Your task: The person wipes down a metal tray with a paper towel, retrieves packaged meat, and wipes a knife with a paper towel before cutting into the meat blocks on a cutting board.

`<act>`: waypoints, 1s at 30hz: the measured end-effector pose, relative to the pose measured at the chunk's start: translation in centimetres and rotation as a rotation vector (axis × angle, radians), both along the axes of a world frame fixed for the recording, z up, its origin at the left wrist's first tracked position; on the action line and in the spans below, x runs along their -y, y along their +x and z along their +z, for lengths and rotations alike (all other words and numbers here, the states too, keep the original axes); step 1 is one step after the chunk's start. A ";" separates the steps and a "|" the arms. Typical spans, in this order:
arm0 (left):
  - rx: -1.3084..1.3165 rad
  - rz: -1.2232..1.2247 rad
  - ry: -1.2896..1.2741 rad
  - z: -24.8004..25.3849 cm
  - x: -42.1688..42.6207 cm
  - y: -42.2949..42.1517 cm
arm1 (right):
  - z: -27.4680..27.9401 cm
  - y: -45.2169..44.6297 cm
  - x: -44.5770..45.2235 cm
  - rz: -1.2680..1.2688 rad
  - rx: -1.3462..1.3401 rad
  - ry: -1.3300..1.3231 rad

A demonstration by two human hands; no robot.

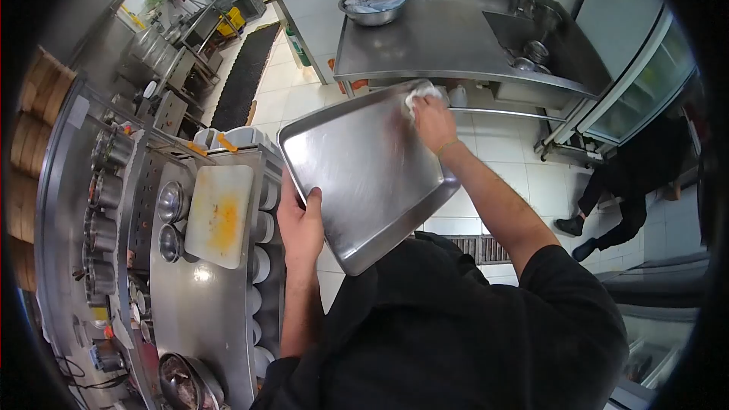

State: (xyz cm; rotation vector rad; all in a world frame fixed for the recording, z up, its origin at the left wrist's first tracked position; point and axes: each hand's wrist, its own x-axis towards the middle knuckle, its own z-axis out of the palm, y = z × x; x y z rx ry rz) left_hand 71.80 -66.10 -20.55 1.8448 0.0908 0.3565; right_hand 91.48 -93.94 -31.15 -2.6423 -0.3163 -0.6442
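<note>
the steel tray (pixel 364 167) hangs tilted in the air between the fingers of both hands. the left hand (pixel 301 220) is clamped on its near-left rim, thumb over the inner face, the other fingers mostly hidden behind it. the right hand (pixel 434 125) has its fingers bunched around a white cloth (pixel 422 96) at the far-right corner.

with nothing visible under the tray but the person's body and the floor, a hard push from the right fingers could twist it out of the left grip, more so if the rim is wet or greasy; i cannot tell whether it is. the cloth could also miss the reddish blur near the right fingers, which may be only a reflection.

left of the left fingers, a steel counter (pixel 199 307) bears a white cutting board (pixel 220 216) with an orange stain. beyond the right fingers stands a steel sink table (pixel 440 38) with stacked basins (pixel 372 18). pale tiles (pixel 505 182) spread below; well to the right is another person in dark clothes (pixel 645 175).
</note>
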 end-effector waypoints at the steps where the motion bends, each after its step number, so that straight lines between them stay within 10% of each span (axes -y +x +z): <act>1: 0.012 -0.010 0.009 0.4 0.4 0.0 | 0.7 -0.3 0.3 -0.019 0.040 0.001; 19: -0.021 -0.023 -0.248 -1.8 1.1 -0.3 | -6.2 -14.6 3.3 0.174 -0.778 -0.367; 27: 0.040 0.049 -0.198 -2.0 1.8 -0.5 | -0.8 -16.5 -4.0 0.605 -0.486 0.170; 30: 0.050 0.072 -0.247 -1.9 1.3 -1.4 | -2.0 -14.2 -1.2 0.323 -0.468 -0.021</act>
